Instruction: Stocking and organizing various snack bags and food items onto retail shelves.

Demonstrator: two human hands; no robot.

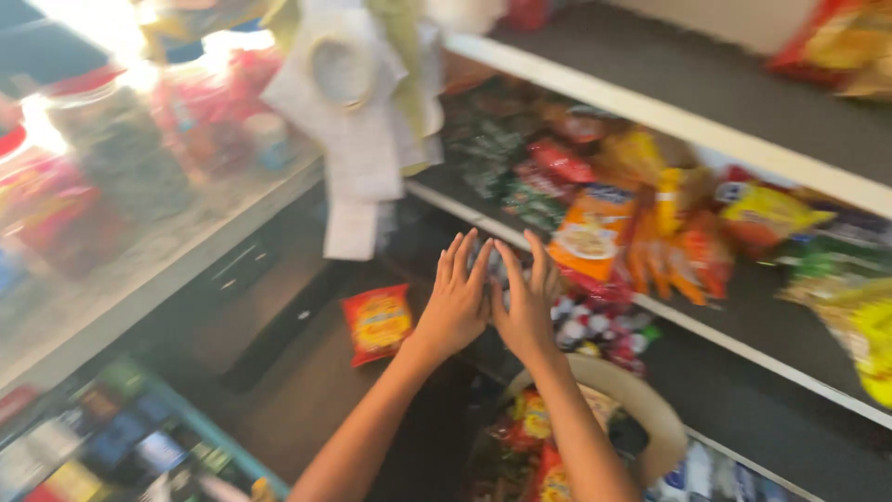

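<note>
My left hand and my right hand reach forward side by side, fingers straight and spread, toward the edge of a dark shelf. Between them something small and dark shows, too blurred to name. Whether either hand grips it cannot be told. Just beyond the right hand lie orange snack packets and a pile of small wrapped sweets. Below my forearms stands a round tan basket with red and yellow snack bags inside.
A red snack bag lies on the dark floor to the left. A counter with clear jars runs along the left. White paper slips hang overhead. An upper shelf carries more packets, and yellow bags sit far right.
</note>
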